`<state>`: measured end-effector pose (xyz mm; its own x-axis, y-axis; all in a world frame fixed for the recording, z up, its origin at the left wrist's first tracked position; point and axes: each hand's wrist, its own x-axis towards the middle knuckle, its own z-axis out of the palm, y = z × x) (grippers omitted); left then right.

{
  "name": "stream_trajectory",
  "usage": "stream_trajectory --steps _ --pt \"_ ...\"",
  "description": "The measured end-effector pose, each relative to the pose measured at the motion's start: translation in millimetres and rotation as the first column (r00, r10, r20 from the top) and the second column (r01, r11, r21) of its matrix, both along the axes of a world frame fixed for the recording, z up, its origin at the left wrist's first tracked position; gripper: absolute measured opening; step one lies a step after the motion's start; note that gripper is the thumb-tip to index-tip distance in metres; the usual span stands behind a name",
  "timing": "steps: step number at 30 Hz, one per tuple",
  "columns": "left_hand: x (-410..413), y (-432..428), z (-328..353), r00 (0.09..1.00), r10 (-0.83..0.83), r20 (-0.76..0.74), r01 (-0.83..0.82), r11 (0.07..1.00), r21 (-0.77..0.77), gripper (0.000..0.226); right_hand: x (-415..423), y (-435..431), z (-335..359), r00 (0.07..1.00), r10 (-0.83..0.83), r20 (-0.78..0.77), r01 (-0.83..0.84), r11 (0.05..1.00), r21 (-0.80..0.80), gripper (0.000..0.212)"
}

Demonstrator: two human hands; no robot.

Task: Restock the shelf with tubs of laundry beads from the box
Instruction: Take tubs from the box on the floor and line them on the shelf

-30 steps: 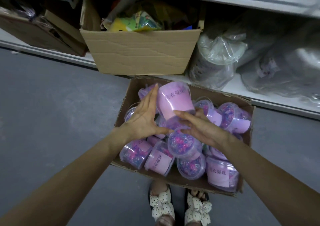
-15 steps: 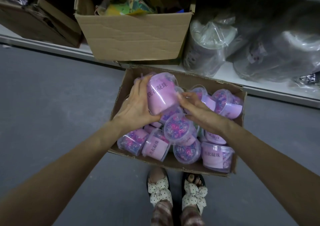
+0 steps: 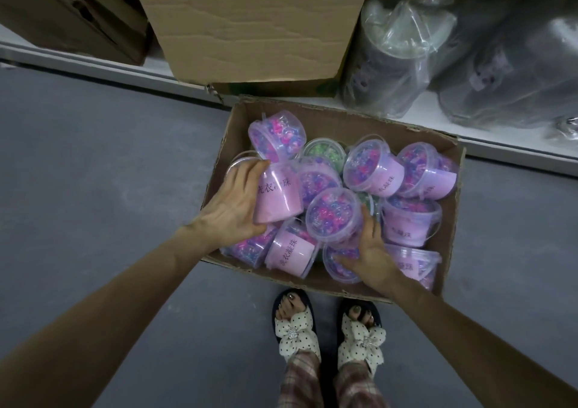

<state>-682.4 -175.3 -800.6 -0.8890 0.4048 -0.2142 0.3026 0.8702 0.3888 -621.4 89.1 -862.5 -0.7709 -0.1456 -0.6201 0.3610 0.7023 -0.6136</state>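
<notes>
An open cardboard box [image 3: 450,170] on the floor holds several clear tubs of pink and purple laundry beads with pink labels. My left hand [image 3: 233,207] grips a pink-labelled tub [image 3: 276,196] lying on its side at the box's left. My right hand [image 3: 370,251] holds a second tub [image 3: 333,216] from below and the right, its clear lid facing up. Other tubs [image 3: 373,170] lie tilted around them, one with green beads [image 3: 327,152] behind. The bottom shelf [image 3: 416,107] runs just beyond the box.
A large cardboard box [image 3: 250,32] sits on the low shelf directly behind the tub box. Plastic-wrapped grey items [image 3: 406,47] fill the shelf to the right. A brown box [image 3: 72,16] is at the left. My feet in dotted slippers [image 3: 297,332] stand just before the box on grey floor.
Both hands lowered the raised pink tub back into the box; my left hand still holds it on its side. My right hand left it and took a lid-up tub near the middle.
</notes>
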Motion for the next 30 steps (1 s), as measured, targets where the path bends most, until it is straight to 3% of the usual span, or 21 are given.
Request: stream_trajectory --steps 2,6,11,16,19,24,30 --pt "3.1 -3.9 -7.0 0.999 -0.048 -0.020 0.048 0.998 -0.029 0.112 -8.9 -8.9 -7.8 0.996 -0.061 -0.069 0.062 0.998 0.014 0.124" --pt "5.8 -7.7 -16.9 0.998 -0.057 -0.012 0.057 0.998 -0.028 0.111 -27.4 -19.1 -18.5 0.988 0.031 -0.152 -0.018 0.996 0.087 0.125" --pt "0.9 -6.9 -11.8 0.999 -0.016 0.031 0.017 0.999 -0.039 0.108 -38.2 -10.9 -5.2 0.995 0.000 -0.096 0.001 1.000 0.009 0.108" --pt "-16.5 -6.9 13.0 0.997 -0.076 -0.009 0.075 0.995 -0.070 0.107 -65.2 1.9 30.9 0.981 -0.193 -0.014 0.191 0.978 -0.084 0.104" --pt "-28.5 -6.6 45.6 0.993 -0.112 -0.031 0.110 0.993 -0.043 0.107 -89.6 6.1 69.8 0.979 -0.201 0.029 0.203 0.975 -0.095 0.114" --pt "-54.7 -8.0 127.8 0.948 -0.244 -0.203 0.214 0.963 -0.161 0.109 -134.7 12.9 146.8 0.993 -0.118 0.030 0.120 0.988 -0.096 0.096" --pt "-83.8 -26.3 264.6 0.901 -0.299 -0.315 0.224 0.941 -0.253 0.105 -174.3 13.6 268.7 0.996 -0.087 0.009 0.087 0.966 -0.244 0.098"
